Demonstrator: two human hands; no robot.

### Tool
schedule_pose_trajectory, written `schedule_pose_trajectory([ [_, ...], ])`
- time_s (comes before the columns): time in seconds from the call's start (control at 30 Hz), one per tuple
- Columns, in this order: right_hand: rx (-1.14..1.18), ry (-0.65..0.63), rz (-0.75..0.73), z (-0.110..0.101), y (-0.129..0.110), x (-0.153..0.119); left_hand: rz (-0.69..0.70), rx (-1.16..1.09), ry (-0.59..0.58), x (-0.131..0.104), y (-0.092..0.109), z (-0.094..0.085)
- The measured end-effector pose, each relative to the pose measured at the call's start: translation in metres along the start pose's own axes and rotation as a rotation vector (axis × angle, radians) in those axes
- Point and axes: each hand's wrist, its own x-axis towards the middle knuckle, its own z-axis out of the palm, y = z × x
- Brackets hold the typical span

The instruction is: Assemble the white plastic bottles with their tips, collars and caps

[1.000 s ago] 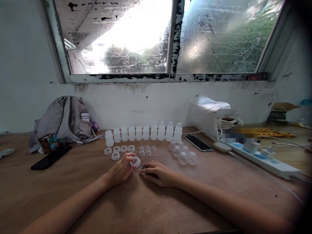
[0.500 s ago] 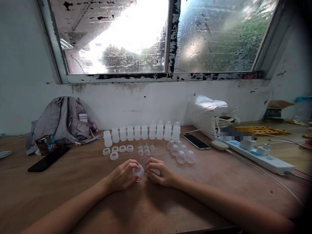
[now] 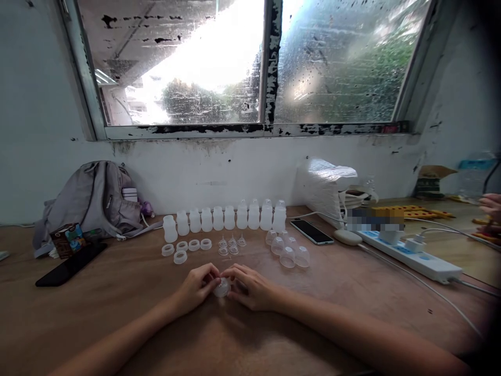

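Between my hands, low over the wooden table, is a translucent ring with a clear nipple. My left hand pinches its left side, and the fingers of my right hand close on its right and top. Behind them lie several white rings at the left, several clear nipples in the middle and several clear domed caps at the right. A row of frosted bottles stands farther back; those at its right end have tops on.
A grey backpack, a small box and a black phone are at the left. To the right are another phone, a white bag and a power strip with cables. Another person's hand shows at the right edge.
My right hand has come in to touch the ring, which is now tipped differently between both hands. The view has shifted slightly, and another person's hand shows more at the right edge.
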Motion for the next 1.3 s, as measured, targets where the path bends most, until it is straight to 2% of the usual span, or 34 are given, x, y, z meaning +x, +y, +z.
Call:
schedule_pose_trajectory([
  [0.13, 0.053, 0.015, 0.052, 0.004, 0.004, -0.001, -0.132, -0.354, 0.022, -0.001, 0.007, 0.013],
  [0.37, 0.168, 0.195, 0.194, 0.004, 0.007, 0.002, -0.227, -0.635, 0.076, -0.002, 0.011, 0.019],
  [0.57, 0.192, 0.232, 0.307, 0.000, 0.006, 0.006, -0.124, -0.539, -0.106, -0.005, 0.012, 0.017],
  [0.63, 0.195, 0.230, 0.343, 0.000, 0.007, 0.007, -0.088, -0.510, -0.135, -0.006, 0.010, 0.018],
  [0.9, 0.215, 0.264, 0.369, 0.003, 0.006, 0.013, -0.083, -0.546, -0.165, -0.004, -0.004, 0.018],
  [1.07, 0.234, 0.276, 0.376, 0.005, 0.008, 0.014, -0.073, -0.480, -0.171, -0.005, 0.002, 0.016],
  [1.3, 0.282, 0.265, 0.343, 0.008, 0.011, 0.012, 0.026, -0.316, -0.159, -0.005, 0.008, 0.015],
])
